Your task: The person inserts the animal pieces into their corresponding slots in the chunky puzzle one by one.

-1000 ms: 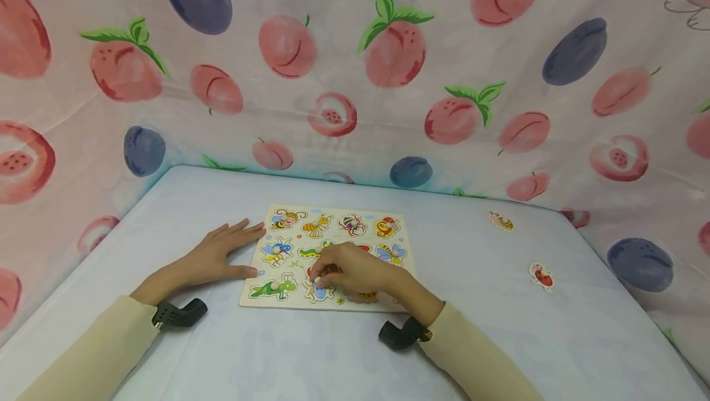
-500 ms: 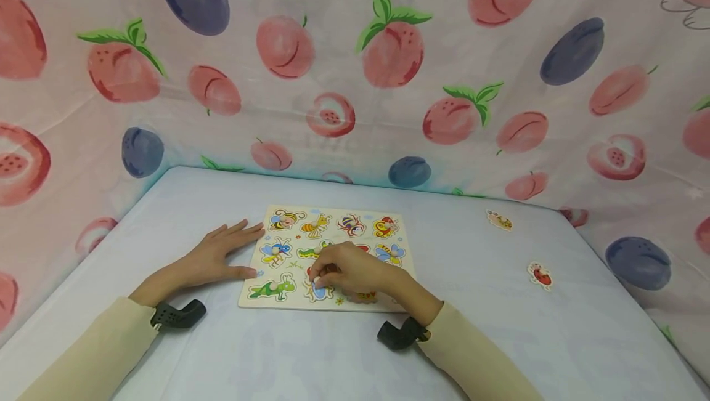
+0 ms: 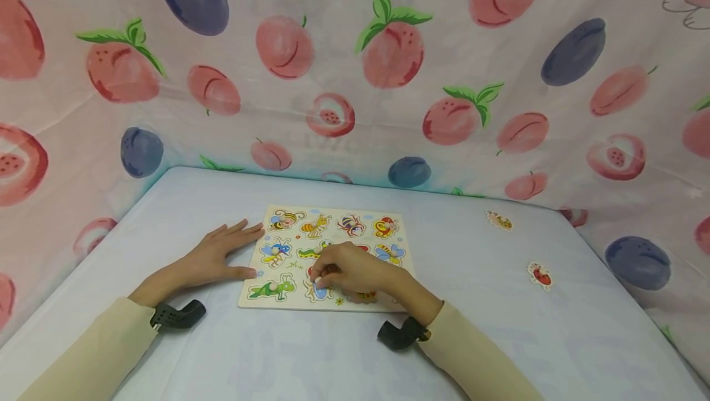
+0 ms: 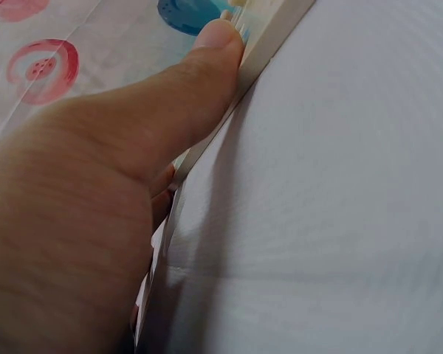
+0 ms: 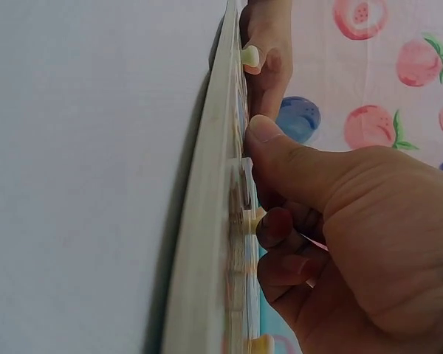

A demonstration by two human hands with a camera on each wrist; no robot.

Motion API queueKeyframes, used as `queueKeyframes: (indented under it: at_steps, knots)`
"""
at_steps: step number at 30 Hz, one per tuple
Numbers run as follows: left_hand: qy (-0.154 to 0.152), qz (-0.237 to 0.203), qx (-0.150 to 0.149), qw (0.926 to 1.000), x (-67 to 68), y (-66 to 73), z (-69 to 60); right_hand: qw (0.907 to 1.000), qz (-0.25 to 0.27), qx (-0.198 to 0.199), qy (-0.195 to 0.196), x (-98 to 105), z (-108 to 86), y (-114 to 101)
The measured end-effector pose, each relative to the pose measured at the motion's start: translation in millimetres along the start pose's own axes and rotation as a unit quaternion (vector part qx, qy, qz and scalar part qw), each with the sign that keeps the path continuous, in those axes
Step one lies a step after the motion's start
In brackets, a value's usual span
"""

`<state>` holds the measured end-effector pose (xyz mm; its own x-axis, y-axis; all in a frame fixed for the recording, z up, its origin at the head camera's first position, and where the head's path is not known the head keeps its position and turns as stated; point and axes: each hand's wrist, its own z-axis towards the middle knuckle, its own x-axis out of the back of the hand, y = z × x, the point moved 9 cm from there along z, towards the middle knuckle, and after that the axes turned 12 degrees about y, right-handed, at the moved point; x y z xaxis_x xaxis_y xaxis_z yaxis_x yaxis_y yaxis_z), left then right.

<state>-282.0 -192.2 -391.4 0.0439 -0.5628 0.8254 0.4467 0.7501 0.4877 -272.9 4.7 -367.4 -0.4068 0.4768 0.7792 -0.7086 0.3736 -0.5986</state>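
A pale wooden peg puzzle board [image 3: 277, 308] with knobbed insect pieces lies on the table. My right hand [image 3: 352, 271] is over its lower middle, thumb and fingers pinching the knob of a blue-winged insect piece [image 3: 320, 293]; the knob itself is mostly hidden. In the right wrist view my right hand [image 5: 384, 228] has its thumb low against the board's face. My left hand [image 3: 216, 256] lies spread at the board's left edge, fingertips and thumb touching it. In the left wrist view the thumb [image 4: 184, 96] rests on the board's rim. A green grasshopper piece [image 3: 272, 288] sits between the hands.
Two loose pieces lie on the white tablecloth [image 3: 466, 339] to the right: a ladybug piece [image 3: 540, 276] and a yellowish insect piece [image 3: 500, 220] farther back. A fruit-printed curtain [image 3: 344, 31] stands behind the table. A black wrist camera [image 3: 180, 313] is on the left wrist.
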Motion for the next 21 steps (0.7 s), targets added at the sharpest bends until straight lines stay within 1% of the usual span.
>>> queueKeyframes:
  at_steps: [7, 11, 16, 21]
  knots:
    - [0.004, 0.005, -0.009, 0.9999, 0.4, 1.0, -1.3, 1.0, 0.0, -0.005, 0.002, -1.2, 0.3, 1.1]
    - [0.004, 0.004, -0.01, 0.9999, 0.8, 2.4, -1.6, 0.9999, 0.003, -0.01, 0.003, -1.4, -0.2, 0.9]
    - [0.003, 0.005, -0.006, 1.0, 0.8, 3.6, -1.6, 0.9993, 0.019, -0.032, 0.003, -1.6, -1.2, 3.8]
    - [0.002, 0.006, -0.006, 1.0, 1.4, 4.1, -1.2, 0.9984, 0.038, -0.042, 0.0, -2.1, -2.5, 7.8]
